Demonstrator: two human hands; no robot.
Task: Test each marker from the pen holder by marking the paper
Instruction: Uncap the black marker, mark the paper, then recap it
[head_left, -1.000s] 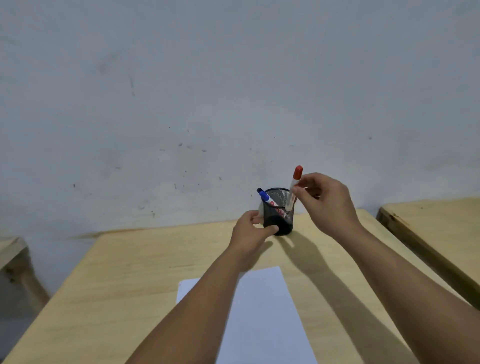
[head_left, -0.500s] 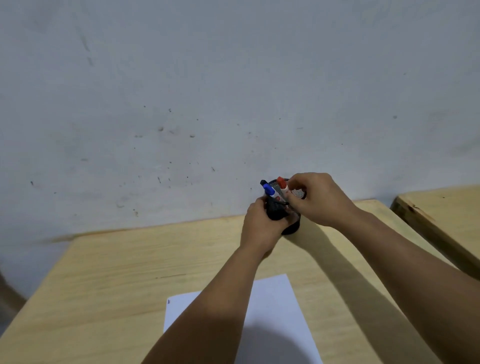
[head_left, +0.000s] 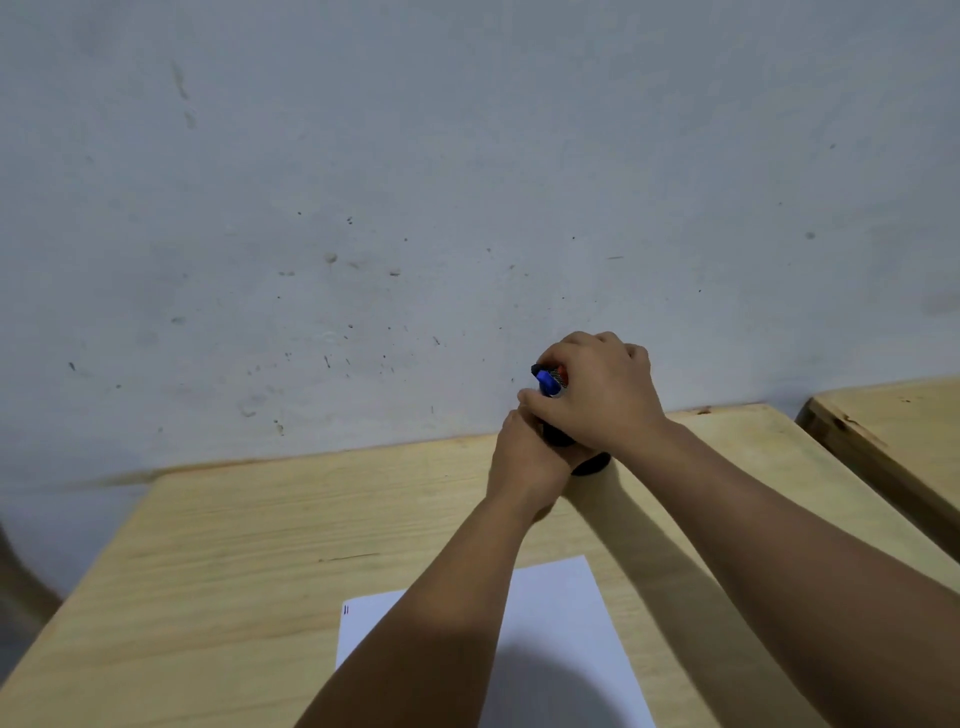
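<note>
The black mesh pen holder (head_left: 591, 468) stands near the far edge of the wooden desk (head_left: 270, 545), mostly hidden by both hands. My left hand (head_left: 524, 462) wraps around its side. My right hand (head_left: 602, 395) is over its top, fingers and thumb closed around the blue-capped marker (head_left: 548, 383). A bit of the red marker (head_left: 560, 372) shows beside it, inside the holder. The white paper (head_left: 561, 613) lies near me under my left forearm, with two short dark marks (head_left: 346, 609) at its left corner.
A grey, scuffed wall (head_left: 415, 208) rises directly behind the desk. A second wooden desk (head_left: 893, 431) stands to the right across a narrow gap. The shadow of my head falls on the paper's near part.
My right hand lowered the red marker into the holder, let it go and closed on the blue marker. My left hand moved from the holder's front to a full grip on its side.
</note>
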